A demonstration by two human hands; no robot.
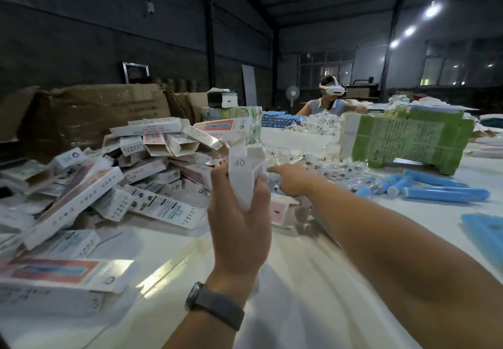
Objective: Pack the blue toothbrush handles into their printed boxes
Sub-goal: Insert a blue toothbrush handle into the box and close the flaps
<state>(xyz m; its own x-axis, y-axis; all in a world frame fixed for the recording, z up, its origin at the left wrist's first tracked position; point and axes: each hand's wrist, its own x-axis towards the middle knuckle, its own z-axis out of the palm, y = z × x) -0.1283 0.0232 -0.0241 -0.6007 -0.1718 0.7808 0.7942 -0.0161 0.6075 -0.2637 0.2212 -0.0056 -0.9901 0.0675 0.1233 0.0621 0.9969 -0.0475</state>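
While a big messy heap of printed boxes sits on the left, the left hand grips one open white box upright. Right hand reaches forward, can't tell its grip. Blue toothbrush handles lie far right on the table.

A white-covered counter carries a heap of printed boxes at left, blue handles at right, clear wrapped packets between, and a green bundle beyond.
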